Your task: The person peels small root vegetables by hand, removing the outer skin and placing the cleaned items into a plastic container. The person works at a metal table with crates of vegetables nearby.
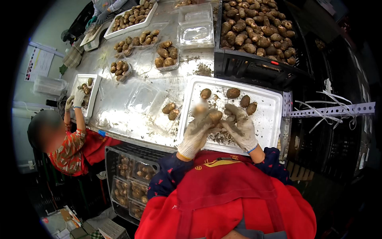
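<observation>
My left hand, in a soiled white knit glove, grips a brown taro corm above a white foam tray. Close beside it is my right hand, gloved the same way, with curled fingers and the thumb towards the left hand. Whether anything sits in the right fingers is hard to see. Loose taro corms lie in the tray among dark soil crumbs, one of them blurred near my left fingers. Left of the tray, an open clear plastic box holds a few taros.
A black crate heaped with taros stands behind the tray. Clear boxes and filled punnets cover the metal table. Below its edge is a crate of packed boxes. A co-worker works at left, another farther back.
</observation>
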